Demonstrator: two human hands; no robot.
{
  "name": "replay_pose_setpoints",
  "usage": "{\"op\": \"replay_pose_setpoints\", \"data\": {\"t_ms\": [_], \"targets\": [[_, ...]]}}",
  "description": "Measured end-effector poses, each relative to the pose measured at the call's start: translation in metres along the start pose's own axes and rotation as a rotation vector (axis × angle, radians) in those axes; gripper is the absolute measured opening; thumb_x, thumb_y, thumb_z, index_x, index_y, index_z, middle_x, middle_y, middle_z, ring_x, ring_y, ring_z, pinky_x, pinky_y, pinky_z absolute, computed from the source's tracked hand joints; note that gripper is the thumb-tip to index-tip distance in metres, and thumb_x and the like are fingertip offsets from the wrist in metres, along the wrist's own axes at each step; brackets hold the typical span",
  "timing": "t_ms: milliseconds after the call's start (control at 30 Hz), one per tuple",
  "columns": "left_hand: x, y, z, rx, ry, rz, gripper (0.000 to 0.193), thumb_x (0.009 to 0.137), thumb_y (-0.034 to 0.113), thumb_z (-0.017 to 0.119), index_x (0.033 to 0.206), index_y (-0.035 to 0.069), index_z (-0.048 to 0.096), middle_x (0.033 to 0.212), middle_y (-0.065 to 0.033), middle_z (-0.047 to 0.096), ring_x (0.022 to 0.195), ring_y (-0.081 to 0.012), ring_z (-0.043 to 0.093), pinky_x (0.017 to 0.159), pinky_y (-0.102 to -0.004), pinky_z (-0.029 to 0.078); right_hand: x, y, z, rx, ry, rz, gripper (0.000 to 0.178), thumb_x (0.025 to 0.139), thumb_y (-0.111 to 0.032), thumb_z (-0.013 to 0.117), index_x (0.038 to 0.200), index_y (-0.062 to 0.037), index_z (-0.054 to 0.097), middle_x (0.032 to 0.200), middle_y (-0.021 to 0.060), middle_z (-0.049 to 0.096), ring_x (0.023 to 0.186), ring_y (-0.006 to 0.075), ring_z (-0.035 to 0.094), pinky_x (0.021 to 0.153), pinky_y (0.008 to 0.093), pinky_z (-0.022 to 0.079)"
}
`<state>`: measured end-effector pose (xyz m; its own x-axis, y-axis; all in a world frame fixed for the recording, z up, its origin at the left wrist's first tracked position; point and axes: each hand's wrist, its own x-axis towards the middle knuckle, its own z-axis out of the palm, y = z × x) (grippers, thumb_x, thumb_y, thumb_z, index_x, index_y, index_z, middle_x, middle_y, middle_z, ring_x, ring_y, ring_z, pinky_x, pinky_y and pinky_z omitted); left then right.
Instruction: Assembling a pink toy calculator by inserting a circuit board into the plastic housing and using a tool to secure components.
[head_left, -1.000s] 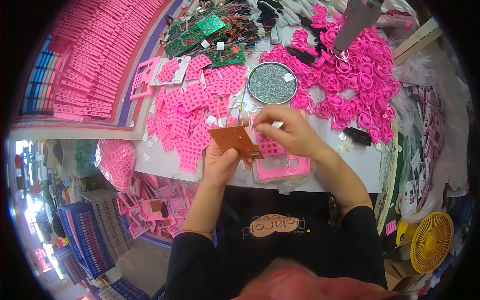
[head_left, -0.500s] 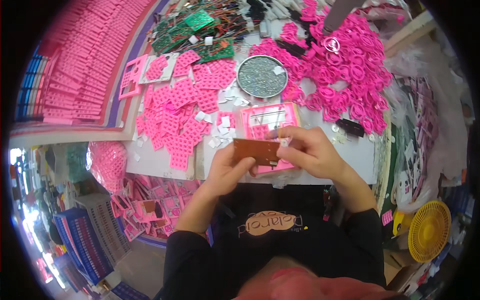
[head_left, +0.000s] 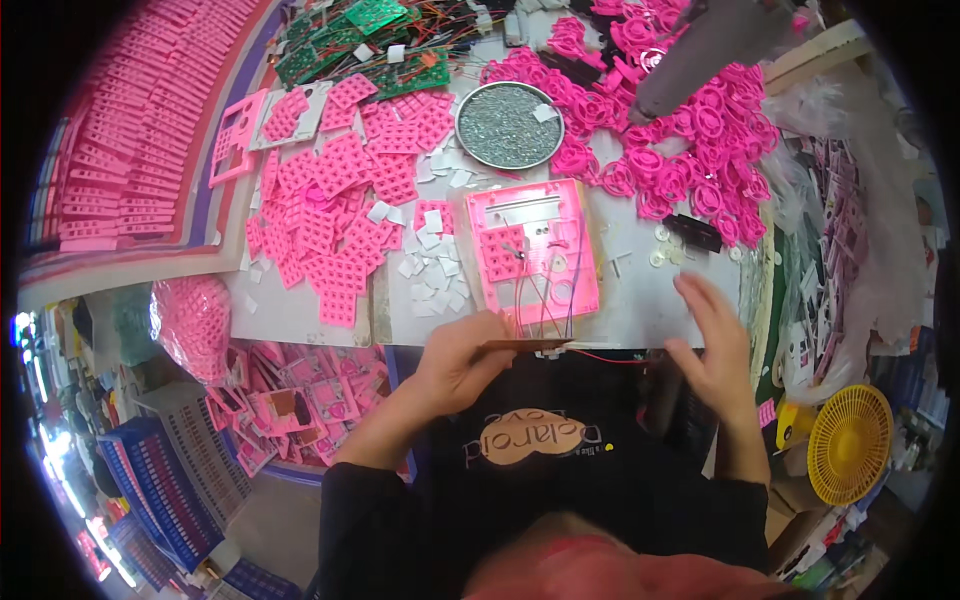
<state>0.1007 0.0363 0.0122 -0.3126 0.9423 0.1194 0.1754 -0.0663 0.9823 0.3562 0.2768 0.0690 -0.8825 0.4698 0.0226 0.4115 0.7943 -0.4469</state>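
Note:
My left hand [head_left: 462, 362] pinches a brown circuit board [head_left: 528, 345], seen nearly edge-on at the table's front edge. Thin wires run from the board into an open pink plastic casing [head_left: 497, 292], which lies just beyond it. Inside the casing sit a pink keypad piece [head_left: 501, 255], a pale ring and a silvery strip near the far end. Off to the right, my right hand [head_left: 715, 340] is open with fingers apart and nothing in it. A red wire trails from the board toward that side.
Pink keypads [head_left: 340, 215] and small white squares [head_left: 430, 265] are heaped left of the casing. Beyond it stands a round tin of screws [head_left: 508, 125]. Pink ring parts [head_left: 690, 150] pile up at right, under a hanging grey tool [head_left: 700, 70]. Green circuit boards [head_left: 330, 50] lie at the back.
My right hand has let go of the board's side and moved right, opening. My left hand has lowered the board toward me and tipped it edge-on, uncovering the casing and wires.

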Motion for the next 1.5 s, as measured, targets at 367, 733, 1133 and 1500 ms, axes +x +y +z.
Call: {"op": "replay_pose_setpoints", "data": {"t_ms": [367,733,1133,1500], "targets": [[-0.018,-0.002,0.021,-0.645,-0.004,-0.473,0.048,0.099,0.003,0.056,0.145,0.004,0.042,0.115,-0.0113,0.063,0.086,-0.014,0.063,0.077,-0.0298,0.055,0.104,-0.057,0.059,1.041,-0.616,-0.107,0.037,0.092,-0.004,0.065,0.13,-0.0023,0.065,0.115,0.0109,0.072,0.098,0.0176,0.069,0.087,0.0318,0.056],[-0.035,-0.022,0.017,-0.696,-0.131,-0.531,0.07,0.099,0.006,0.058,0.16,0.005,0.022,0.15,-0.0155,0.047,0.127,-0.0228,0.056,0.108,-0.0364,0.044,0.157,-0.034,0.079,0.933,-0.479,0.088,0.044,0.091,0.003,0.061,0.135,-0.0015,0.062,0.111,0.0069,0.072,0.098,0.0109,0.067,0.085,0.0278,0.056],[-0.041,0.006,-0.019,0.176,-0.24,-0.453,0.06,0.091,0.014,0.071,0.145,0.004,0.05,0.123,-0.0138,0.068,0.109,-0.0242,0.067,0.088,-0.0337,0.054,0.175,-0.044,0.094,0.877,-0.602,0.076,0.041,0.088,0.0,0.064,0.129,-0.0002,0.064,0.099,0.0084,0.072,0.082,0.011,0.068,0.071,0.0286,0.057],[-0.025,0.004,-0.04,0.251,0.056,-0.44,0.038,0.087,0.006,0.073,0.124,0.002,0.064,0.098,-0.0085,0.07,0.085,-0.0171,0.066,0.07,-0.0306,0.052,0.172,-0.042,0.11,0.506,-0.424,-0.057,0.042,0.086,-0.012,0.069,0.126,0.0011,0.064,0.092,0.0201,0.073,0.081,0.0238,0.073,0.069,0.0357,0.056]]}}
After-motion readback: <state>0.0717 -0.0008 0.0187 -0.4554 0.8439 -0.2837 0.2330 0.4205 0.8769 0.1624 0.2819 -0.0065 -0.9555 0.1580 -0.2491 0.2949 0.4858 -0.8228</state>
